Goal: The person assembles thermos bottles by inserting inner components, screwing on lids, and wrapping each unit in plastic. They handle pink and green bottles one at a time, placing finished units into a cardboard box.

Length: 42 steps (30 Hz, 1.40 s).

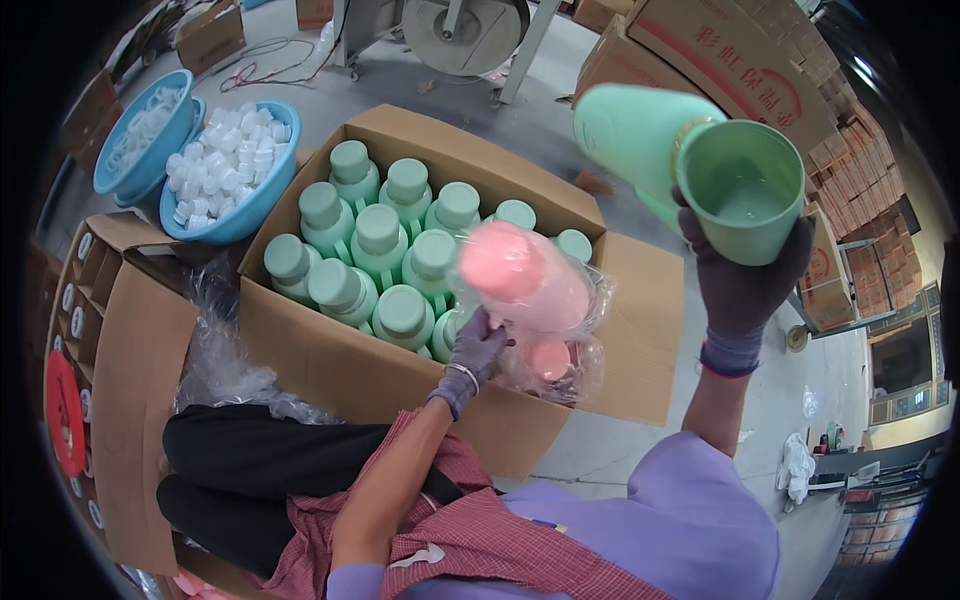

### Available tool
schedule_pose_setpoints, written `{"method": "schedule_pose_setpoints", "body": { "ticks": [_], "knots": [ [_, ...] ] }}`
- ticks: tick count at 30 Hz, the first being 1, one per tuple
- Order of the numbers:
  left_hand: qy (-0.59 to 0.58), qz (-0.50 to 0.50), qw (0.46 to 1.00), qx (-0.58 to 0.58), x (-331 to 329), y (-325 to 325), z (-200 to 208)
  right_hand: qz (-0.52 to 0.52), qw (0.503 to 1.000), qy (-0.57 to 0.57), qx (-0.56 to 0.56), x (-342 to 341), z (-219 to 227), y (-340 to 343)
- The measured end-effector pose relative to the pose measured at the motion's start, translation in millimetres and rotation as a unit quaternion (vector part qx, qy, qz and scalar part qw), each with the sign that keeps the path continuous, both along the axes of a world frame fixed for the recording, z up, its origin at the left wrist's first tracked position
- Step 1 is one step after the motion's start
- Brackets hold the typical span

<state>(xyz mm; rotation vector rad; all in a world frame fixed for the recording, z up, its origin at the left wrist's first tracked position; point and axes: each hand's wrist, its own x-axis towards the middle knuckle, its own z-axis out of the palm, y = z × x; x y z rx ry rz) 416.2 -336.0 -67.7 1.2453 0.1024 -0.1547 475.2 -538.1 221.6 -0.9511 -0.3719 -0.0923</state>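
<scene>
My left hand (480, 350), in a grey-purple glove, is closed at the handle side of a pink thermos flask (545, 295) wrapped in clear plastic. A second wrapped pink flask (549, 360) lies beside it, at the right end of an open cardboard box (480, 410). Several green thermos flasks (378, 230) stand upright in that box. Raised at the right, my right hand (750, 275) wraps around a green cup (750, 190) whose open mouth faces me. Directly behind the cup is a tilted green flask (640, 135); whether the two are joined I cannot tell.
Blue basins hold white caps (235, 160) and white rings (150, 125) at the upper left. Another open carton (140, 400) and crumpled clear plastic (225, 350) lie at my left. A wheeled metal machine (465, 35) stands beyond the box. Stacked cartons (720, 50) rise at the right.
</scene>
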Motion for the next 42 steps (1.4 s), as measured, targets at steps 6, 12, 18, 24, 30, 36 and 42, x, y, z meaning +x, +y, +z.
{"method": "schedule_pose_setpoints", "body": {
  "ticks": [6, 12, 18, 24, 30, 36, 42],
  "knots": [
    [-0.004, -0.078, 0.994, 0.071, -19.6, 81.1, 21.6, 0.058, 0.996, 0.039, 0.051, -8.2, -4.1, 64.1],
    [-0.149, 0.292, 0.911, -0.251, -160.3, 331.5, 117.5, 0.442, 0.888, -0.036, -0.126, -50.1, -40.0, 229.0],
    [-0.294, 0.485, 0.819, -0.087, -334.8, 451.4, 96.3, 0.775, 0.422, -0.319, -0.345, -127.5, -67.9, 325.5],
    [-0.368, 0.484, 0.793, 0.037, -353.5, 339.8, 82.5, 0.645, 0.626, -0.324, -0.295, -124.4, -26.5, 475.4],
    [-0.179, 0.583, 0.775, 0.167, -356.2, 302.0, 116.8, 0.220, 0.721, -0.591, -0.287, -221.1, -44.9, 726.6],
    [-0.123, 0.675, 0.617, 0.386, -399.3, 291.1, 102.9, 0.151, 0.764, -0.582, -0.234, -235.2, -101.6, 706.1],
    [0.010, 0.693, 0.587, 0.419, -409.9, 245.0, 127.5, 0.101, 0.657, -0.565, -0.488, -94.7, -164.0, 347.4]
  ]
}}
